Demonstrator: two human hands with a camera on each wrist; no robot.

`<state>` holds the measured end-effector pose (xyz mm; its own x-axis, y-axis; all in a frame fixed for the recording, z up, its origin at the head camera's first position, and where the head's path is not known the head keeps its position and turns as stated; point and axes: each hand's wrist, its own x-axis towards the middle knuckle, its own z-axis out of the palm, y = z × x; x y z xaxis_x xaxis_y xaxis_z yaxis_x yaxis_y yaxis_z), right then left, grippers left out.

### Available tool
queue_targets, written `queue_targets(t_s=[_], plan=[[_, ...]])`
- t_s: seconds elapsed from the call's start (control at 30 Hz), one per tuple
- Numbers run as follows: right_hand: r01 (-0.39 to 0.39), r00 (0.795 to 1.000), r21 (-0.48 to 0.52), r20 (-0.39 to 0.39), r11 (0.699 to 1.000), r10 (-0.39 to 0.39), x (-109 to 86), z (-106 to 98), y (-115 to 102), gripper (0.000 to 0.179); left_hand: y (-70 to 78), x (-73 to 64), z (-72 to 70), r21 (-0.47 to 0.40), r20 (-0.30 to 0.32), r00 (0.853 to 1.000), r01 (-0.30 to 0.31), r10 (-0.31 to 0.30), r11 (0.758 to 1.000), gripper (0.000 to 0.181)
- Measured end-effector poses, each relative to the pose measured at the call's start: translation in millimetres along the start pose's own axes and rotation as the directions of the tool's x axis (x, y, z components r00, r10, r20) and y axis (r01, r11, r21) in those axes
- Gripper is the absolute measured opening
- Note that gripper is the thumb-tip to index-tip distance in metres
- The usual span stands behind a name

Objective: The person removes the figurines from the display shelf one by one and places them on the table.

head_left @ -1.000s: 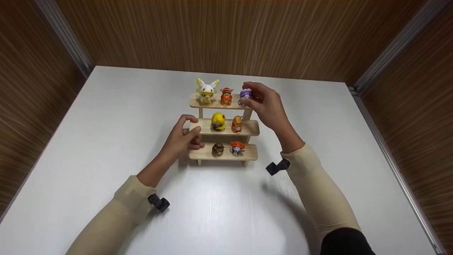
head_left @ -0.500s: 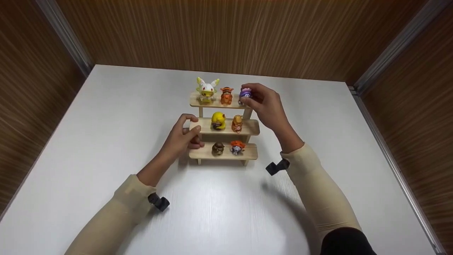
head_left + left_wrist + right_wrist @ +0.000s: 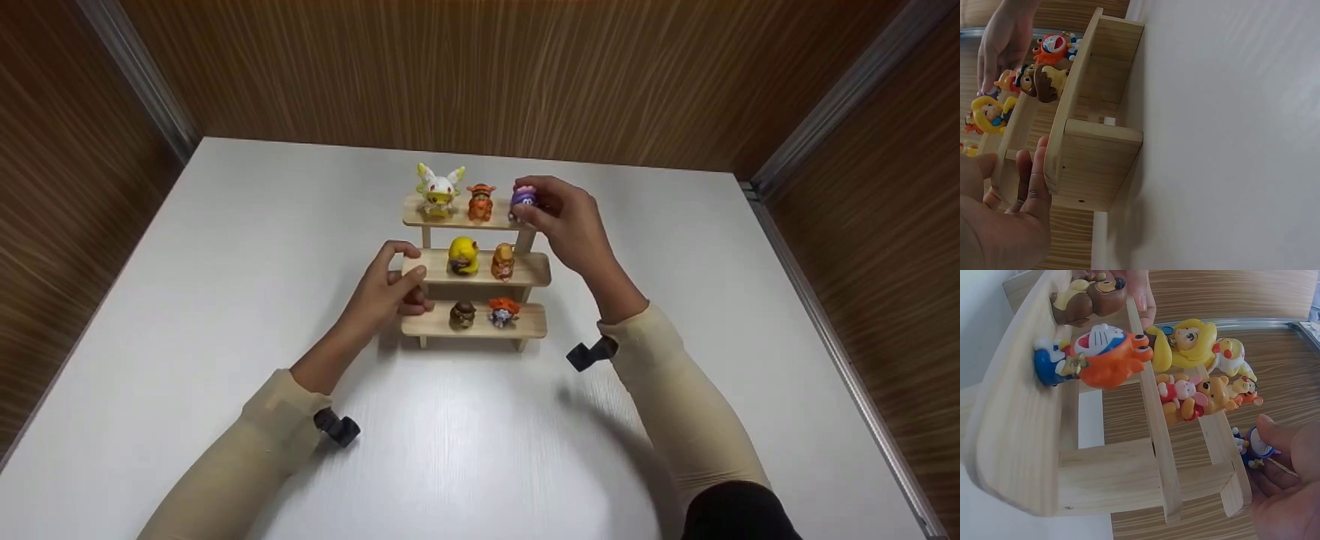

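Observation:
A three-tier wooden display stand [image 3: 474, 324] holds small toy figurines on every step. At the middle step's left end, my left hand [image 3: 381, 291] grips the board, thumb on its top. My right hand [image 3: 576, 226] pinches a purple-hooded figurine [image 3: 1258, 443] at the right end of the top step; the fingers partly hide it in the head view. Beside it on that step are an orange tiger figurine [image 3: 480, 204] and a white-and-yellow eared one [image 3: 438, 196].
On the middle step sit a yellow-hooded figurine [image 3: 463, 256] and an orange bear figurine [image 3: 502, 262]. The bottom step carries a brown figurine [image 3: 463, 315] and an orange-hatted one [image 3: 503, 313]. The white table [image 3: 247, 225] is bounded by wood-grain panels [image 3: 465, 82].
My right hand has shifted very slightly to the right with the purple-hooded figurine. The left hand keeps its grip on the stand.

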<state>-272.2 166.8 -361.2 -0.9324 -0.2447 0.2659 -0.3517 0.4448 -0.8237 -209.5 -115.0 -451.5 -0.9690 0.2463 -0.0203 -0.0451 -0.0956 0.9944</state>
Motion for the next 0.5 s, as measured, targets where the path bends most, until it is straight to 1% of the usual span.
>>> queue_targets(t_s=[0.2,0.5], plan=[[-0.018,1.0,0.0,-0.003,1.0,0.018,-2.5,-6,3,0.036,1.0,-1.3,0.3,-0.007,-0.008,1.0,0.01,-0.01,1.0,0.028],[-0.011,1.0,0.014,-0.017,1.0,0.011,-8.6,-17,8,0.036,1.5,-1.6,-0.6,-0.004,0.004,1.0,0.007,-0.007,1.0,0.029]])
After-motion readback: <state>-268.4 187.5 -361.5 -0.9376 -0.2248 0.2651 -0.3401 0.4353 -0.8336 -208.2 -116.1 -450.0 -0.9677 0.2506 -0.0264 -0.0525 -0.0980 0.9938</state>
